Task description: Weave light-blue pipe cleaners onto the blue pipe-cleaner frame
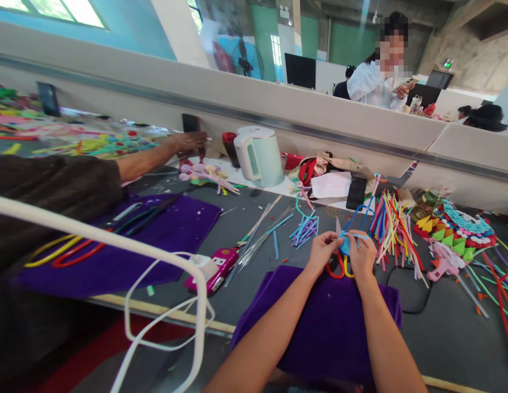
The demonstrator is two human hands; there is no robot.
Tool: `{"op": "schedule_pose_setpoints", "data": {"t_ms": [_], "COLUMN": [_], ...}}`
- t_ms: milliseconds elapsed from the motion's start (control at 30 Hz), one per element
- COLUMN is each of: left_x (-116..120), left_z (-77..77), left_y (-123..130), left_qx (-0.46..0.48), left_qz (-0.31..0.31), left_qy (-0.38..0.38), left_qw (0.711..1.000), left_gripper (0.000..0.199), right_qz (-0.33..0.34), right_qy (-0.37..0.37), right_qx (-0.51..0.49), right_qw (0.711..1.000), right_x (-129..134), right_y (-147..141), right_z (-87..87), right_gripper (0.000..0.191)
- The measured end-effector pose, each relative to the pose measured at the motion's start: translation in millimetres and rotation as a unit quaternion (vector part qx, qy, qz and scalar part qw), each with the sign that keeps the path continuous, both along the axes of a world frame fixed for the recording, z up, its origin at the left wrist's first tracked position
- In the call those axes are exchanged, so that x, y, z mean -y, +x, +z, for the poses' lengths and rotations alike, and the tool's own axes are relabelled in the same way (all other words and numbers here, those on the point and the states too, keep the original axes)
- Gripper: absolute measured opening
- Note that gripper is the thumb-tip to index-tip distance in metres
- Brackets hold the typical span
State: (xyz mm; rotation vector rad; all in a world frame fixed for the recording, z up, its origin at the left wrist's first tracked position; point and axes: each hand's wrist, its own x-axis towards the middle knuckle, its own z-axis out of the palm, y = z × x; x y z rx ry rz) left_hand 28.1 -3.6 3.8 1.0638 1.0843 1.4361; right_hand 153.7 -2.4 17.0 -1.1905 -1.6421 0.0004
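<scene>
The desk (438,344) stretches before the person, with a folded purple cloth (331,322) under the forearms, nearer the person than the kettle (267,158). The kettle's lid looks shut, so its contents cannot be told. Right of the kettle, a beige cloth bag (344,164) stands open, with red and pale stuff bunched inside; farther right fans a loose bundle of colored pipe cleaners (395,226), with a glass jar (428,202) beyond it, its contents unclear. Just left of the kettle, a dark cup (230,150) holds something red. Nearer the person than the kettle and to its right, the left hand (324,248) and right hand (364,254) are closed in fingertip pinches on a blue craft piece (344,246) — fine handwork, by the look of it, and any further shaping calls for one steady pinch while the other guides. The right fingers also pinch a light blue strip (360,236). Scissors (335,274) with red and yellow handles sit right below the hands — whether any finger touches them, I cannot tell.
</scene>
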Motion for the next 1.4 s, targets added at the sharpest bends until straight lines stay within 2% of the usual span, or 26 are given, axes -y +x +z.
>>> {"op": "schedule_pose_setpoints", "data": {"t_ms": [233, 467, 567, 633, 733, 833, 900, 967, 1033, 1167, 1300, 1400], "left_x": [-2.0, 0.2, 1.6, 1.8, 0.3, -3.0, -5.3, -7.0, -7.7, -7.8, -10.7, -13.9], "left_z": [-0.9, -0.9, 2.5, 5.2, 8.0, 7.6, 5.5, 2.8, 0.5, -0.7, 0.4, 0.5], "left_y": [1.6, 5.9, 5.3, 3.4, -0.9, -5.6, -7.8, -8.9, -8.8, -7.6, -10.4, -14.3], "left_qx": [0.016, -0.005, 0.045, 0.101, 0.178, 0.218, 0.213, 0.185, 0.144, 0.080, 0.061, 0.045], "left_qz": [0.053, 0.052, 0.029, 0.016, 0.021, 0.026, 0.027, 0.038, 0.060, 0.101, 0.144, 0.185], "left_qy": [-0.005, 0.008, 0.015, 0.006, -0.025, -0.056, -0.063, -0.058, -0.041, -0.001, -0.012, -0.011], "left_qw": [0.998, 0.999, 0.998, 0.995, 0.983, 0.974, 0.975, 0.980, 0.987, 0.992, 0.988, 0.982], "left_gripper": [0.019, 0.012, 0.016, 0.022, 0.029, 0.033, 0.035, 0.036, 0.035, 0.036, 0.037, 0.034], "right_qz": [0.028, 0.058, 0.065, 0.046, -0.032, -0.089, -0.059, 0.005, 0.047, 0.049, 0.072, 0.090], "right_qy": [0.038, 0.045, 0.057, 0.059, 0.040, -0.011, -0.071, -0.128, -0.153, -0.124, -0.065, -0.036], "right_qx": [0.104, 0.196, 0.163, 0.105, -0.012, -0.104, -0.157, -0.213, -0.251, -0.224, -0.132, -0.093], "right_qw": [0.993, 0.978, 0.983, 0.992, 0.999, 0.991, 0.983, 0.969, 0.955, 0.965, 0.987, 0.991], "right_x": [7.9, 14.5, 13.4, 11.4, 6.1, -1.9, -7.6, -11.2, -11.0, 0.4, 13.0, 16.6], "right_y": [-2.9, 0.5, 4.8, 8.1, 12.6, 16.3, 18.2, 19.0, 17.5, 6.7, -6.4, -11.2], "right_z": [7.9, 21.4, 24.7, 24.6, 20.6, 12.6, 6.9, 3.1, 2.6, 8.3, 11.5, 10.6], "right_gripper": [0.021, 0.019, 0.018, 0.021, 0.031, 0.040, 0.042, 0.038, 0.034, 0.029, 0.023, 0.022]}}
